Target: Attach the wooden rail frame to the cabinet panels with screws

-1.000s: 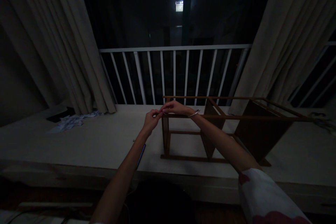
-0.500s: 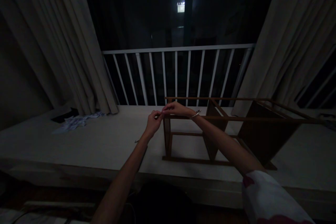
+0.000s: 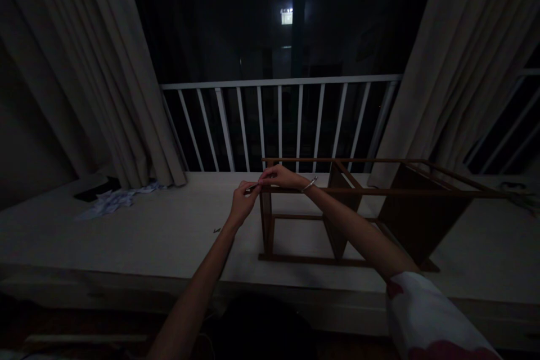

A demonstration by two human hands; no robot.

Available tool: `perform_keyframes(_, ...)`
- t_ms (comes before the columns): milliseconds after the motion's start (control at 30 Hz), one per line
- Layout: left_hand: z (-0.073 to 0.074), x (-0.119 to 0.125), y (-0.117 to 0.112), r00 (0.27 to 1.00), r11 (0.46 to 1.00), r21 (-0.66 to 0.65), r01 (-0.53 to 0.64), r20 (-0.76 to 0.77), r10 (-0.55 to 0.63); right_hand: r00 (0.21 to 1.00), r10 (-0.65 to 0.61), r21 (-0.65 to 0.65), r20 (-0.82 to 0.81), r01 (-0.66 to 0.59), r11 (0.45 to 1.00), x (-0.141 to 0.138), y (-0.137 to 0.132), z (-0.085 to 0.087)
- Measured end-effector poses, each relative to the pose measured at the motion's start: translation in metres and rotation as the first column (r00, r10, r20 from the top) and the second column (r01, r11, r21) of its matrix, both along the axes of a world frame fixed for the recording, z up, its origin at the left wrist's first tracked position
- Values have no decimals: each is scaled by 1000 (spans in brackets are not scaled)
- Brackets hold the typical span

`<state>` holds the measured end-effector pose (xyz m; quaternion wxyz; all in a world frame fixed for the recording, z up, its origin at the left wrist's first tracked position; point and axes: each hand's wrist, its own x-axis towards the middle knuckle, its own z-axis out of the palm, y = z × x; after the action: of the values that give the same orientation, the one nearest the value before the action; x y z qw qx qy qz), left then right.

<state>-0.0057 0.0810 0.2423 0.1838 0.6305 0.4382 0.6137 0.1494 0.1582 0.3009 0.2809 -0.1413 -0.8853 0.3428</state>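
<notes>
A brown wooden shelf frame (image 3: 312,261) lies on its side on the pale ledge. At its left end my left hand (image 3: 243,202) is closed in a pinch. A thin dark sliver shows between its fingers, too small to name. My right hand (image 3: 279,176) is also closed, its fingertips pressed together and meeting those of my left hand above the frame's upper left corner. What the right fingertips hold, if anything, is hidden. A bracelet (image 3: 310,184) circles the right wrist.
On the ledge (image 3: 177,247), a small bent dark piece (image 3: 216,230) lies left of the frame. Crumpled pale sheets (image 3: 112,201) and a dark flat item (image 3: 95,190) rest by the left curtain (image 3: 139,124). White railing (image 3: 278,83) crosses the dark window behind.
The view has shifted slightly. More of the thin dark sliver shows at my left fingers. Both hands stay together at the frame's left end.
</notes>
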Motion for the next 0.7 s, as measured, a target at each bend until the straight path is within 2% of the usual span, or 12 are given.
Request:
perform_keyframes(200,1,-8,-9,992,996,-12,93,88,-91,1000,-3,-26,6,3,1000,-1,2,-2)
perform_keyframes(433,-2,-11,-2,980,997,-77,-13,195,27,1000,4,-14,3,-4,1000,0,1,-3)
perform_keyframes(700,-1,-10,1,961,994,-105,29,275,1,999,8,-34,38,-7,999,2,-2,0)
